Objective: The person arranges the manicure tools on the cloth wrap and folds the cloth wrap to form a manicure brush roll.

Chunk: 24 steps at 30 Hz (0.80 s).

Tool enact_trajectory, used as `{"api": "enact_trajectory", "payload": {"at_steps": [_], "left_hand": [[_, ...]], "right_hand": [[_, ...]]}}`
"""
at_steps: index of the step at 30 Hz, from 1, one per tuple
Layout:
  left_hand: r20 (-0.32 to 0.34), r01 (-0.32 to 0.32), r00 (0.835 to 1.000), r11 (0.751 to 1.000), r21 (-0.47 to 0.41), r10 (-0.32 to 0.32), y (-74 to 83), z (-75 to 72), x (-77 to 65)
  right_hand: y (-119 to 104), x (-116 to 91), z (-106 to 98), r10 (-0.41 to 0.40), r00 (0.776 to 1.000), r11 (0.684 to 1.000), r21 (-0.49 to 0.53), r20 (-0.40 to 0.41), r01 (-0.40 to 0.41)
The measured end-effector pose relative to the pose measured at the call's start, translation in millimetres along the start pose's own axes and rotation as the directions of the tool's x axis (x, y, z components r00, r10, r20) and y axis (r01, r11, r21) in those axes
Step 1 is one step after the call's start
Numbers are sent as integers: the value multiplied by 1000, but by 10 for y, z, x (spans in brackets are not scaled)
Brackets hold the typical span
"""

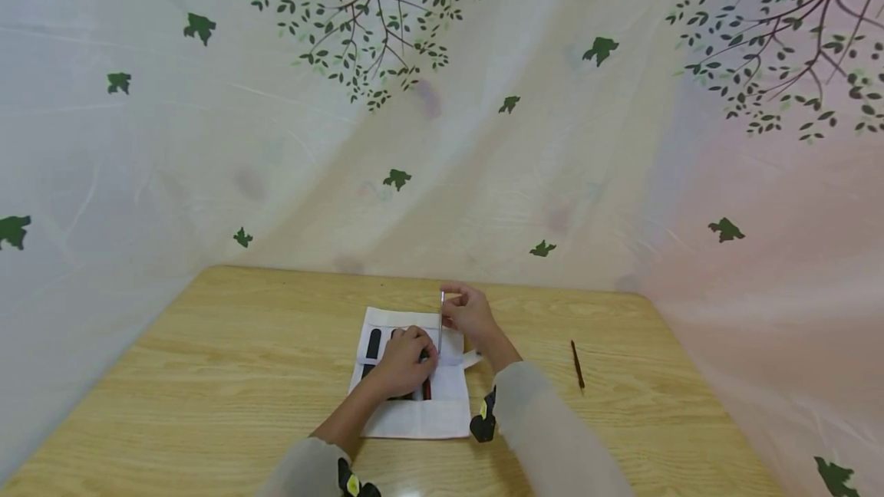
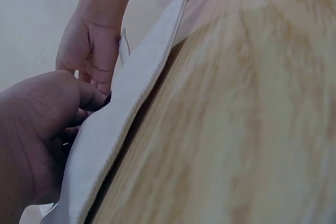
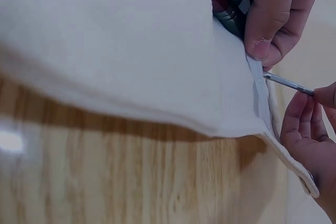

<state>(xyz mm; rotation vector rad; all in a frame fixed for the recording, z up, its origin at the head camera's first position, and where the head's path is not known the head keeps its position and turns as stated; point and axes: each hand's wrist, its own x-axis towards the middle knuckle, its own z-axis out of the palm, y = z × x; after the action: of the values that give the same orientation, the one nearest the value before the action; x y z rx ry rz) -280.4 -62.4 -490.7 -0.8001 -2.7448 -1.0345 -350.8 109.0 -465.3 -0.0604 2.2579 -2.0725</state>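
A white fabric tool roll (image 1: 449,419) lies unfolded on the table, with an elastic strap (image 3: 258,90) across it. My left hand (image 1: 406,363) is over its middle, thumb and finger pinching the strap in the right wrist view. Beside it at the far right part of the roll, my right hand (image 1: 473,318) holds a thin, silvery metal rod-like tool (image 3: 289,83) by its upper end. In the head view the rod stands nearly vertical, its lower end at the strap. Black-handled tools (image 1: 374,345) sit in the roll, partly hidden by my left hand.
A slim dark reddish-brown stick-like tool (image 1: 577,366) lies on the wooden table (image 1: 228,374), right of the roll. A small fabric tab (image 1: 473,359) sticks out from the roll's right edge. Behind the table hangs a leaf-patterned curtain (image 1: 456,198).
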Motion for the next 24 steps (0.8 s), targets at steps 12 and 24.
{"api": "enact_trajectory", "payload": {"at_steps": [12, 24], "left_hand": [[5, 0, 1000, 1000, 16, 0, -12, 14, 11], [2, -13, 1000, 1000, 19, 13, -43, 31, 25]], "right_hand": [[3, -37, -25, 26, 1000, 1000, -18, -17, -26], [-2, -99, -53, 48, 990, 981, -193, 132, -22]]}}
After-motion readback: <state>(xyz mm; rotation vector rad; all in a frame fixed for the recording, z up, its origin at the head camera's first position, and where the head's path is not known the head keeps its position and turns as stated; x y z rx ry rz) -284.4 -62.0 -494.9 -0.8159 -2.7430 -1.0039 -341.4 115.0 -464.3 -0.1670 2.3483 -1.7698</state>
